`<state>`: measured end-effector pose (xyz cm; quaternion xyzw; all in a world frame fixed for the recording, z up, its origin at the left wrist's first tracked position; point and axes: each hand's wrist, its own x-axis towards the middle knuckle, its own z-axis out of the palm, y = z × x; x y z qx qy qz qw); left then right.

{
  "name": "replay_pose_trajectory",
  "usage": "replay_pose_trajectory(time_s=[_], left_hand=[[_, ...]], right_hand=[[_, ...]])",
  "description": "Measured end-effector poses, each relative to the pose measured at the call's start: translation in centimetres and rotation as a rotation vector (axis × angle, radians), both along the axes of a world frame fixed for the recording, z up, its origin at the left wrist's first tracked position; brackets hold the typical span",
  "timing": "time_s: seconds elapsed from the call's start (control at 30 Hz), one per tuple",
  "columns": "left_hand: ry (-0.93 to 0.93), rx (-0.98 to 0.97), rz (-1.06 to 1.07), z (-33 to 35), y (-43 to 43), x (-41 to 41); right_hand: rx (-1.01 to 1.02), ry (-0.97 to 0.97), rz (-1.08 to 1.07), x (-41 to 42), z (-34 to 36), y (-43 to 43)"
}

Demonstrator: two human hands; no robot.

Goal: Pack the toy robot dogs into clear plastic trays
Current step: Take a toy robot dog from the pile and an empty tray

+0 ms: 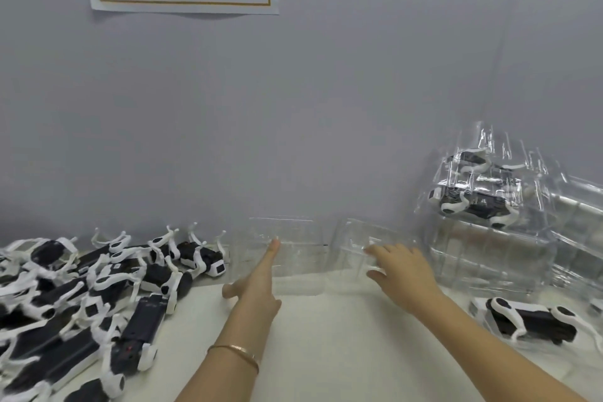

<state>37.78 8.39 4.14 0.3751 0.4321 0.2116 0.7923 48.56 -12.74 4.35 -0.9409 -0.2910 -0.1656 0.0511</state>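
Two-handed, mid-frame: left hand [257, 284] pins left tray [293, 235] with straight forefinger; right hand [403, 271] splayed on right tray [350, 237], grip unclear, probably pulling trays apart.

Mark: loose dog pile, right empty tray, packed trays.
loose dog pile [143, 320]: head view, black body of one dog.
right empty tray [352, 248]: head view, its clear left wall.
packed trays [479, 189]: head view, clear plastic over the dog inside.
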Motion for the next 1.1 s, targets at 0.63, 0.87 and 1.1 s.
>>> replay_pose_trajectory(time_s=[0.63,0.87,1.1], left_hand=[[-0.585,0.772,-0.528,7.0,-9.7,-14.4],[-0.559,0.623,-0.426,6.2,-9.0,-14.1],[-0.724,0.254,-0.432,3.5,-8.1,-13.1]], right_hand=[[1.234,0.669,0.488,-19.0,5.9,-2.6],[1.240,0.620,0.417,-18.6,5.8,-2.9],[1.347,0.573,0.348,-17.4,6.0,-5.9]])
